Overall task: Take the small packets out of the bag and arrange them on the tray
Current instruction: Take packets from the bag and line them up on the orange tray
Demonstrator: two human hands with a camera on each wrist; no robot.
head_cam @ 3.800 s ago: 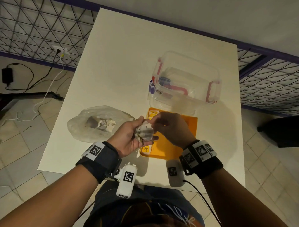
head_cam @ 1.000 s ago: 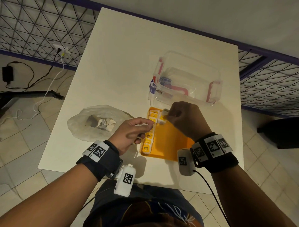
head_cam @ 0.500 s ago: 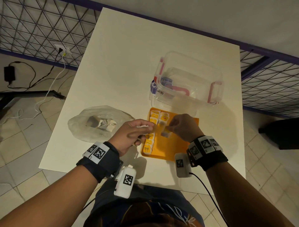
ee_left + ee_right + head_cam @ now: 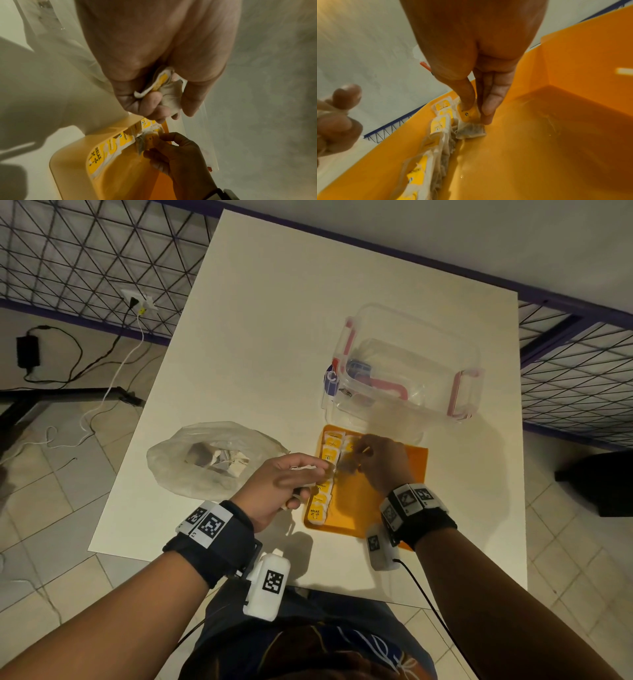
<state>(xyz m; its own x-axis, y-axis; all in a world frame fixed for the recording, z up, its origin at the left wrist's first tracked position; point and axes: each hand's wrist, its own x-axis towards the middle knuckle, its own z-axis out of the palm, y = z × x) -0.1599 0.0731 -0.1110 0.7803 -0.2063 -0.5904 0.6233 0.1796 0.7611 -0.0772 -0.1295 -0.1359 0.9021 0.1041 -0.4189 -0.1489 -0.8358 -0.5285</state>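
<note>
An orange tray [image 4: 363,508] lies near the table's front edge, with a row of yellow-labelled tea packets [image 4: 323,491] along its left side. My right hand [image 4: 363,455] pinches one packet [image 4: 469,115] by its yellow tag, low over the tray beside that row. My left hand [image 4: 301,474] hovers at the tray's left rim and grips a bunch of packets [image 4: 164,86] in curled fingers. A clear plastic bag [image 4: 212,460] with more packets inside lies left of the tray.
A clear lidded box [image 4: 407,371] with pink clips stands just behind the tray. The white table [image 4: 274,320] has bare room at the back and left. Wire mesh panels flank it, and cables lie on the tiled floor at the left.
Since a second ago my right hand set a packet at the tray's far end, drew back, and now holds a packet beside the row, just below it. My left hand barely moved.
</note>
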